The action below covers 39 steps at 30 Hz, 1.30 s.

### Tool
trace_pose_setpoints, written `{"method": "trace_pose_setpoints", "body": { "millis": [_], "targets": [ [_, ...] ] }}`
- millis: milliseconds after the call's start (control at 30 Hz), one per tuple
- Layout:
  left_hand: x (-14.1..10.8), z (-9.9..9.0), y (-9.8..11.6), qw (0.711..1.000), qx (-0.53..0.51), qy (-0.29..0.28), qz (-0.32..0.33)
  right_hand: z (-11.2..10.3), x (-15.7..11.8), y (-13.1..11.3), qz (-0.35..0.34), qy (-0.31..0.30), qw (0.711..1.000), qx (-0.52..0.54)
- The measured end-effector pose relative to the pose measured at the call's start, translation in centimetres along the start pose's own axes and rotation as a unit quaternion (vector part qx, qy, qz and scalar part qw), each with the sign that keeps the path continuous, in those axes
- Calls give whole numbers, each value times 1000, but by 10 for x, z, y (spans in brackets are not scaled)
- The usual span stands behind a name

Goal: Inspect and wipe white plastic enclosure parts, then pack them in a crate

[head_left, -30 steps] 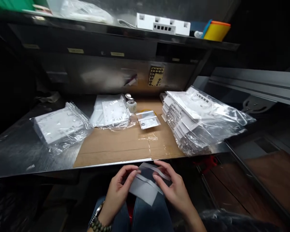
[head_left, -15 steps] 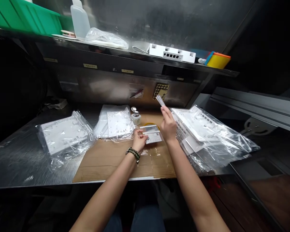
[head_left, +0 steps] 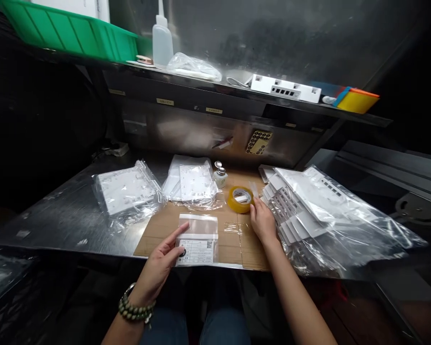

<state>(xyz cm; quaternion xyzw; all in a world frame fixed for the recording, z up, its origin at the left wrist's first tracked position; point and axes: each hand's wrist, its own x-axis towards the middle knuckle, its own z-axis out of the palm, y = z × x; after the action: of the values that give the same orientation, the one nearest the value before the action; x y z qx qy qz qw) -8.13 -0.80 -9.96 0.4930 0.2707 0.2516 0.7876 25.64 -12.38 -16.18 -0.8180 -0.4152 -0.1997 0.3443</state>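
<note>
A small clear zip bag (head_left: 197, 236) with a printed white label and a QR code lies over the front of the cardboard sheet (head_left: 158, 235). My left hand (head_left: 158, 268) holds it at the left edge, with thumb and forefinger on its upper face; the other fingers are mostly hidden. Farther back is a roll of yellow tape (head_left: 232, 202). The fingers of my right hand (head_left: 264, 219) are closed at the roll's right edge. A translucent strip (head_left: 253, 188) stands up just beyond these fingers; what it is cannot be made out.
Bagged white panels lie on the left (head_left: 124, 189), in the middle (head_left: 197, 182) and in a stack on the right (head_left: 305, 196). A small bottle (head_left: 220, 177) stands behind the tape. The shelf above bears a green bin (head_left: 75, 36), a squeeze bottle (head_left: 162, 43) and a white device (head_left: 285, 88).
My left hand has brought the labelled bag leftward and closer to me. My right hand has come down from above the bench to the tape roll. The view has shifted left.
</note>
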Motion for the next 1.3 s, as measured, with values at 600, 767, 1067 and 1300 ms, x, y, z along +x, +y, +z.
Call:
{"method": "trace_pose_setpoints", "body": {
  "millis": [600,767,1067,1300],
  "targets": [
    [-15,32,-24,972,-184,-52,-137,-84,-92,-133,48,-120,879,459],
    [-24,50,-56,902,-274,-171,-288,-86,-98,-134,105,-241,793,549],
    [-18,50,-33,981,-6,-154,-120,-119,-94,-119,176,-342,791,476],
    [-17,58,-41,981,163,-99,20,-107,-103,-126,-1,-197,938,285]
  ]
}}
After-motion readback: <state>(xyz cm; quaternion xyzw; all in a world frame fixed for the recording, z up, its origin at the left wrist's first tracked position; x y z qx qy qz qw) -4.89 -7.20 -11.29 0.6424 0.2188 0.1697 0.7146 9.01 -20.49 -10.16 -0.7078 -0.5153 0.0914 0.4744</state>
